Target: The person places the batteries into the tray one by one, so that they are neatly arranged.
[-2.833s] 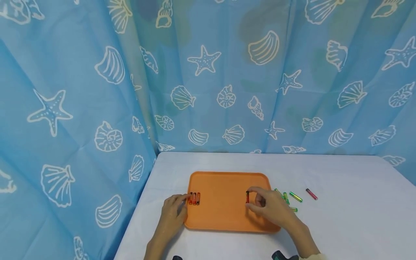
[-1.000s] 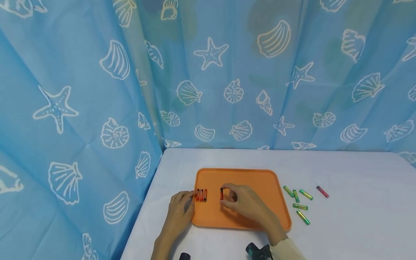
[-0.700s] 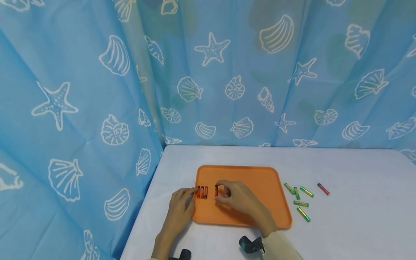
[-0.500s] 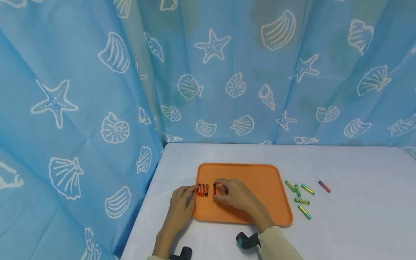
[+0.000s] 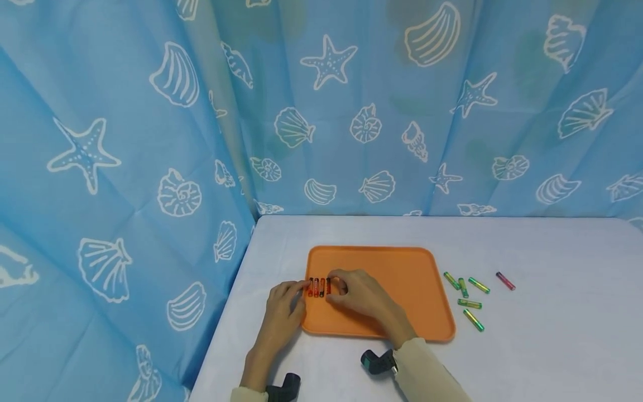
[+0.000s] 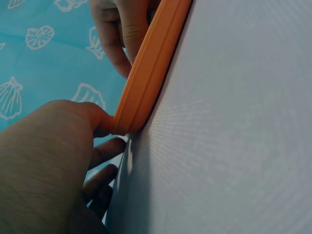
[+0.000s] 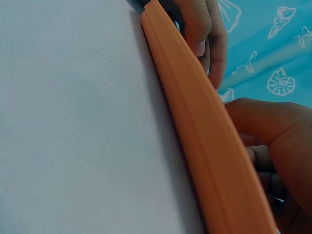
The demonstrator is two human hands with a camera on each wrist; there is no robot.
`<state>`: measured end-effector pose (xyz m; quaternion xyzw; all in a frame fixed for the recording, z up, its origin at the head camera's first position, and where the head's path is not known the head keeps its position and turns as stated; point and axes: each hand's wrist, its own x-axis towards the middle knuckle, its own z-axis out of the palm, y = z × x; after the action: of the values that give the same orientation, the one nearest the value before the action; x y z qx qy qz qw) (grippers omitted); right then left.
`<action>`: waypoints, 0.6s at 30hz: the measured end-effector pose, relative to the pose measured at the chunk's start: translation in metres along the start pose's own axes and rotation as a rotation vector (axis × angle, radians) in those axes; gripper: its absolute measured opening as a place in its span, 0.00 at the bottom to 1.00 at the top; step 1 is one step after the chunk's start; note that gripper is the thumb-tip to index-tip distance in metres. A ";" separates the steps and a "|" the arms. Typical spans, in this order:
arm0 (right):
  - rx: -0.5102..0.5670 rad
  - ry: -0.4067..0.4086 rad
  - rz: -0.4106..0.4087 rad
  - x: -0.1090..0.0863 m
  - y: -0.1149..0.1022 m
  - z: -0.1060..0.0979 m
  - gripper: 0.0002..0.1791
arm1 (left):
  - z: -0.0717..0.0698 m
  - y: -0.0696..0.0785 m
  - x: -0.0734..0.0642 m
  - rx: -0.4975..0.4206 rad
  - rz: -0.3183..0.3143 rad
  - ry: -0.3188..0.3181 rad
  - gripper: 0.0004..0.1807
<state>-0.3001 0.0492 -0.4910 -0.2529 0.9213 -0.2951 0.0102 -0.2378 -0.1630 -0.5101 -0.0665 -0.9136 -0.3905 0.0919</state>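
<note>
An orange tray (image 5: 402,268) lies on the white-covered table. Near its left side, three red-and-black batteries (image 5: 316,287) stand side by side in a row. My right hand (image 5: 363,295) pinches a fourth red battery (image 5: 329,286) between thumb and index finger, right beside that row and parallel to it. At the tray's left edge is my left hand (image 5: 283,310), its index fingertip right at the leftmost battery. In the left wrist view my left thumb (image 6: 100,119) is at the tray's corner. The tray wall (image 7: 204,131) hides the batteries in the right wrist view.
Right of the tray lie several green-and-yellow batteries (image 5: 469,304) and one red battery (image 5: 505,281). A blue shell-print curtain (image 5: 341,162) hangs behind and to the left. Each wrist carries a black camera (image 5: 378,362).
My right hand has carried the pinched red battery leftward across the tray to the row of three. The left hand keeps its place at the tray's left edge. The head view has shifted slightly.
</note>
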 end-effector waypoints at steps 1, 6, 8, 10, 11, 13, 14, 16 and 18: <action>-0.006 0.000 0.002 0.000 0.000 0.001 0.22 | 0.000 0.000 0.000 -0.003 0.002 -0.003 0.20; -0.033 0.020 -0.014 0.002 -0.001 0.002 0.23 | -0.001 -0.002 0.001 0.006 0.039 0.015 0.19; -0.034 0.027 -0.024 0.002 -0.001 0.003 0.23 | -0.001 -0.002 0.001 0.008 0.046 0.020 0.19; -0.032 0.029 -0.017 0.002 -0.001 0.003 0.24 | -0.001 -0.002 0.001 0.005 0.048 0.019 0.19; -0.029 0.030 -0.013 0.002 -0.001 0.003 0.24 | -0.001 -0.002 0.001 0.007 0.050 0.018 0.19; -0.021 0.026 0.003 0.002 -0.001 0.003 0.24 | -0.001 -0.001 0.001 0.007 0.048 0.013 0.19; -0.018 0.021 0.012 0.002 -0.002 0.004 0.25 | -0.001 -0.001 0.002 0.009 0.050 0.014 0.19; -0.010 0.012 0.026 0.001 -0.002 0.004 0.26 | -0.001 -0.001 0.001 0.012 0.046 0.013 0.20; 0.002 0.001 0.028 0.001 -0.002 0.003 0.28 | 0.000 -0.001 0.001 0.013 0.043 0.014 0.20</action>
<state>-0.2992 0.0459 -0.4929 -0.2399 0.9245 -0.2957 0.0142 -0.2387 -0.1637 -0.5110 -0.0827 -0.9137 -0.3832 0.1070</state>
